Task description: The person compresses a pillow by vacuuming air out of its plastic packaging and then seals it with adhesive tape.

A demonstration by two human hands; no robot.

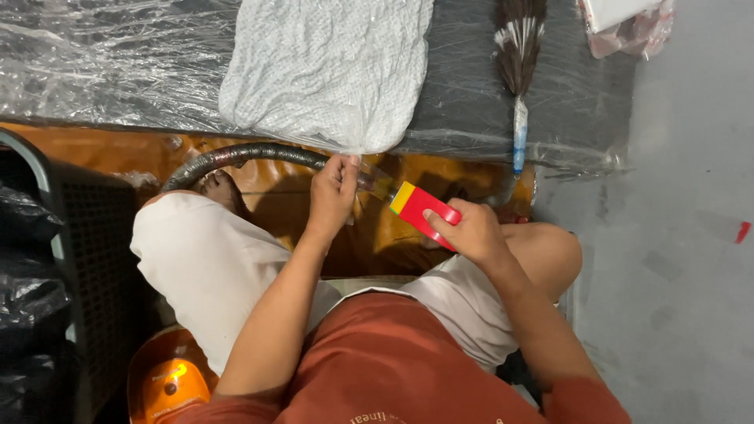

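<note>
Plastic-wrapped bench point(118, 71) up at 12 o'clock, left hand point(334, 192) pinching the clear film edge point(375, 182) (thin, floppy, probably tears easily), right hand point(470, 229) closed around a stiff, light-looking red scraper point(420, 210) beside it.

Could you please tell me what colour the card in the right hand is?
The card is red with a yellow end, seen in the head view.
</note>
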